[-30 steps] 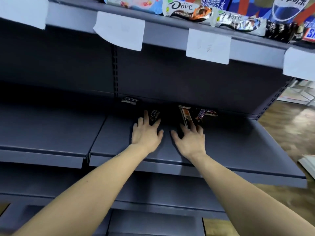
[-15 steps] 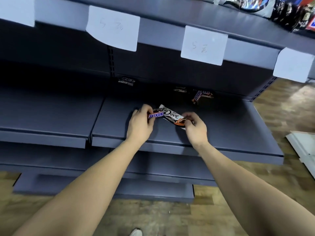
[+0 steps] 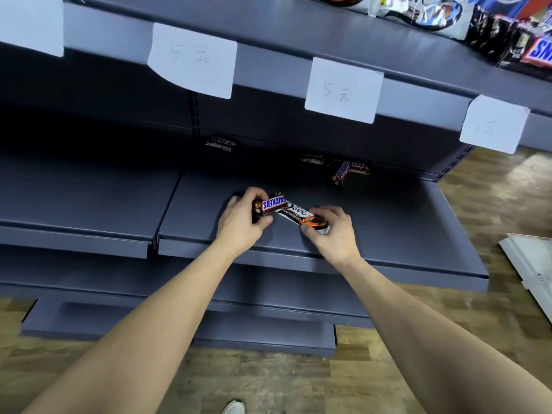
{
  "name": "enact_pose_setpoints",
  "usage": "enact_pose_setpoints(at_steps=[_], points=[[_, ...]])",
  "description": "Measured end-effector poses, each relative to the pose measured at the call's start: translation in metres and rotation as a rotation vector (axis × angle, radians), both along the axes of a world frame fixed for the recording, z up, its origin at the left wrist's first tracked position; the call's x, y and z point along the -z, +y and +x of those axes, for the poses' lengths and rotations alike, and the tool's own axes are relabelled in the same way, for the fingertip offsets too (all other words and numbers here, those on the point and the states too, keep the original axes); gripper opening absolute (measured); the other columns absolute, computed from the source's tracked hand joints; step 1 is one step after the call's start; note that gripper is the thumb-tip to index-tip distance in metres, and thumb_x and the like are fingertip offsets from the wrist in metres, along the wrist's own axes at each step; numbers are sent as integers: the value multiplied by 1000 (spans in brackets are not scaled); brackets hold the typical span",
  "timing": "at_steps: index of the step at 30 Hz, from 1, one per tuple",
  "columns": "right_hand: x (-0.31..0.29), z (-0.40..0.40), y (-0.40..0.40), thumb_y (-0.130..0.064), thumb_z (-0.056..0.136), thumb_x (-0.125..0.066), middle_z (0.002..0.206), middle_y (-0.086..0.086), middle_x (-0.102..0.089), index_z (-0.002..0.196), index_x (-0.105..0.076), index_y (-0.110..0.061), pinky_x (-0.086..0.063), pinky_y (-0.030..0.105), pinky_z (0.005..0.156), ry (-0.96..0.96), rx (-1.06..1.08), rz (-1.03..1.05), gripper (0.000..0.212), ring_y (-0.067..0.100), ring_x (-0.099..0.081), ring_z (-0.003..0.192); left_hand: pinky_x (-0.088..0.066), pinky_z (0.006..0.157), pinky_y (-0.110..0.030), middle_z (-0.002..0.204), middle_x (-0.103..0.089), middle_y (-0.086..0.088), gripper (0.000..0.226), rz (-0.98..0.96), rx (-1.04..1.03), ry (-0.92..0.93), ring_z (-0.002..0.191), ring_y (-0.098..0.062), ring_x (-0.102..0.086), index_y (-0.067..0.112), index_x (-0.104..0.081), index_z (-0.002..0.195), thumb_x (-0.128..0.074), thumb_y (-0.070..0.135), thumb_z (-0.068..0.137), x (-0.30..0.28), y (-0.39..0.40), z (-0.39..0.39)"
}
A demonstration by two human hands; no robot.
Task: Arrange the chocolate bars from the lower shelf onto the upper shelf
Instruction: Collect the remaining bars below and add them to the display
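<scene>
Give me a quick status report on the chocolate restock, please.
Left hand grips Snickers bar; right hand pinches Dove bar. Both over lower shelf. More bars remain at back. Nothing in the way.

White paper price tags, wooden floor, white shoe tip.

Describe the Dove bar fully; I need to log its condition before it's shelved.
The Dove bar is a slim bar in a glossy white, brown and orange wrapper that looks intact. It lies slanted just above the lower shelf. The right hand pinches its orange end; its other end meets the Snickers bar gripped by the left hand.
</scene>
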State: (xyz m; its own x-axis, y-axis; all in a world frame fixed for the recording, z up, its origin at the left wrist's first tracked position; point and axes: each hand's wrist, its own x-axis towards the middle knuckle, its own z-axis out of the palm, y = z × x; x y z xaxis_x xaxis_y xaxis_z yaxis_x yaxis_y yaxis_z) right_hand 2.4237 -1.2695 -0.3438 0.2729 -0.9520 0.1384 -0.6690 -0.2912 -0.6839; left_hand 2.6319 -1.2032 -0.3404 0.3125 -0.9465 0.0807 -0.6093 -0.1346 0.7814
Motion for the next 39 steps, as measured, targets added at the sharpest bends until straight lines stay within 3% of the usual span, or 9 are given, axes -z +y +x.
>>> enact_pose_setpoints(at_steps=[9,13,16,19,21,25,30,35,39], points=[[-1,-3,-5,-31,74,-76,108,-17,-60,107,-69,-32,-46,28,97,-110,42,56,33,13,-55,110,-41,84,-26,109,-53,11,14,-132,-57,-70,102,-14,-44,26,-65,88,-74,26,76,3,-1,-10],[-2,-4,-5,-28,74,-76,106,-16,-60,105,-68,-33,-46,30,98,-115,29,53,32,14,-56,109,-39,84,-31,88,-58,13,15,-93,-34,-142,95,-16,-43,34,-64,91,-68,40,78,-4,8,-27],[-3,-3,-4,-26,75,-76,107,-16,-60,105,-66,-37,-46,30,98,-124,16,53,33,15,-56,110,-38,87,-31,75,-58,16,21,-96,76,-213,90,-11,-48,39,-62,105,-58,46,85,-5,17,-40],[-4,-4,-4,-24,75,-76,107,-15,-59,103,-65,-38,-45,30,99,-136,12,73,33,15,-56,111,-47,78,-29,90,-57,16,29,-153,97,-73,83,-6,-52,37,-59,118,-57,31,90,-10,19,-43],[-4,-5,-4,-24,75,-77,107,-15,-59,105,-66,-36,-45,28,99,-136,12,87,34,14,-56,111,-50,76,-32,110,-49,10,40,-174,25,-160,93,-10,-52,31,-53,128,-61,26,89,-8,15,-38],[-4,-5,-4,-22,74,-75,110,-13,-60,109,-68,-30,-45,26,98,-139,22,104,37,12,-56,111,-46,94,-37,136,-39,1,49,-42,21,-244,119,-20,-39,24,-53,134,-66,28,87,4,7,-24],[-4,-5,-3,-20,76,-73,113,-10,-59,110,-69,-28,-43,25,98,-95,-3,76,35,14,-55,112,-43,88,-32,115,-58,10,36,-81,64,-101,104,-17,-46,27,-61,112,-74,34,80,5,9,-15],[-3,2,8,-25,79,-74,111,-9,-61,111,-69,-26,-46,25,94,-81,94,27,33,14,-58,106,-45,78,-33,86,-56,20,33,-102,56,12,93,-13,-49,28,-59,97,-79,31,72,2,23,-15],[2,5,28,-32,80,-74,113,-3,-59,115,-69,-20,-47,32,95,-15,209,-41,38,21,-55,108,-43,84,-31,100,-62,16,36,-132,62,-8,97,-13,-47,32,-66,109,-78,29,75,4,31,-18]])
